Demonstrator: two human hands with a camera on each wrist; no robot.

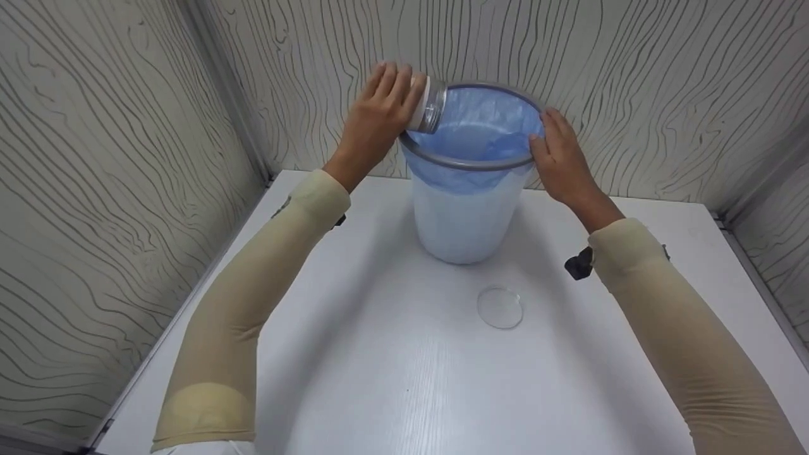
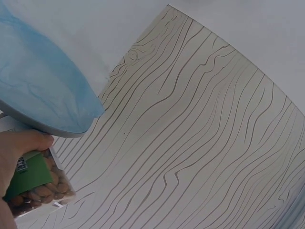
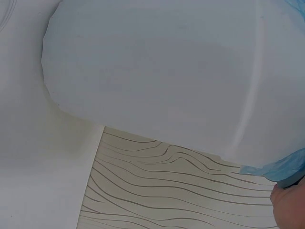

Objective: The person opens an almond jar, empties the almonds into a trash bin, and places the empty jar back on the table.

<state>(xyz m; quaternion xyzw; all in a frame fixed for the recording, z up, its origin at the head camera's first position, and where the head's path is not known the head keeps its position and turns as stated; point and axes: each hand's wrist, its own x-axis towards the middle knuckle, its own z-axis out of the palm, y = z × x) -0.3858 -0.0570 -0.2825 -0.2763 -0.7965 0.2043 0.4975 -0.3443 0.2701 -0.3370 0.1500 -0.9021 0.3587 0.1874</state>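
In the head view, the left hand grips a clear jar at upper centre, tipped with its mouth over the grey rim of the white bin; the bin holds a blue liner; the right hand rests with straight fingers against the rim's right side; 1 clear lid lies on the white table below the bin. In the left wrist view, lower left, fingers curl round the jar, showing almonds and a green label, just under the rim. In the right wrist view, the bin's wall fills the frame; a fingertip shows at lower right.
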